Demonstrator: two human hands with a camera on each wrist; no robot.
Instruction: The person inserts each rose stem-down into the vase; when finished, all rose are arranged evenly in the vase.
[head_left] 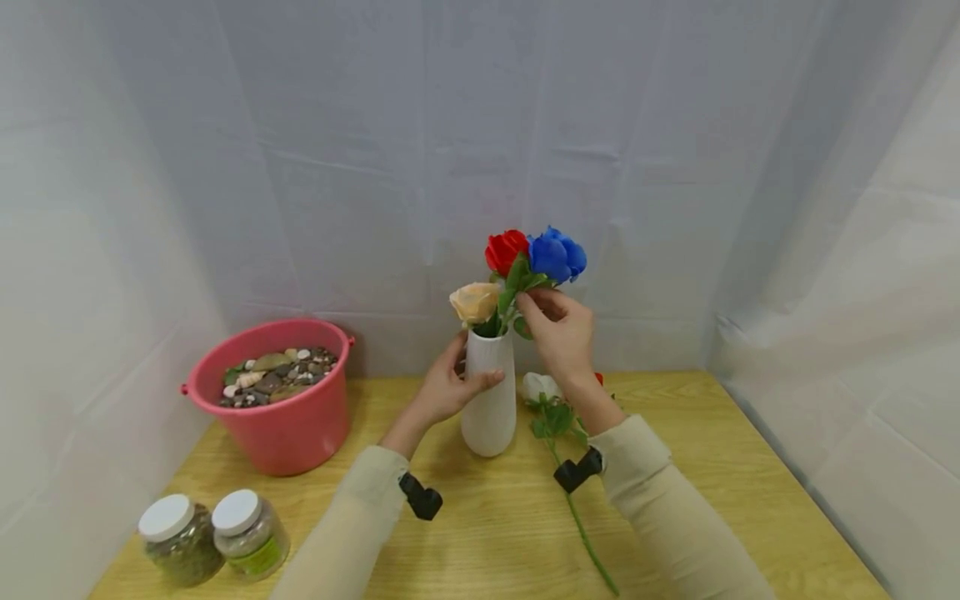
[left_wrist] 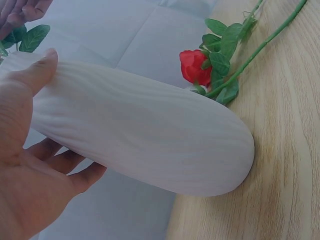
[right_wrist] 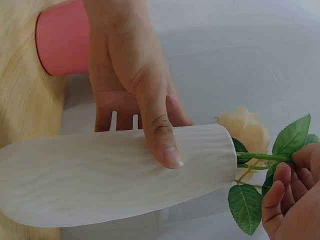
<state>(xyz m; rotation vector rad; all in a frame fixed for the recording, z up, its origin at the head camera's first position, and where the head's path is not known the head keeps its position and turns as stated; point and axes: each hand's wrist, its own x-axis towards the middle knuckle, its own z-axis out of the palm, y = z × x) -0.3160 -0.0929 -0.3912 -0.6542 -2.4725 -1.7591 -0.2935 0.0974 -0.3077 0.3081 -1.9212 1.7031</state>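
The white vase [head_left: 490,400] stands upright near the middle of the tabletop [head_left: 712,475], long axis vertical and mouth up, and contains a peach rose [head_left: 475,302], a red rose [head_left: 505,250] and a blue rose [head_left: 557,256]. The left hand [head_left: 446,387] has its grip closed around the vase's upper body, while the right hand [head_left: 558,333] pinches the stems [right_wrist: 260,157] just above the mouth. At far left, a pink bucket [head_left: 281,417] contains pebbles [head_left: 273,375]; two white-lidded jars [head_left: 213,537] stand at near left.
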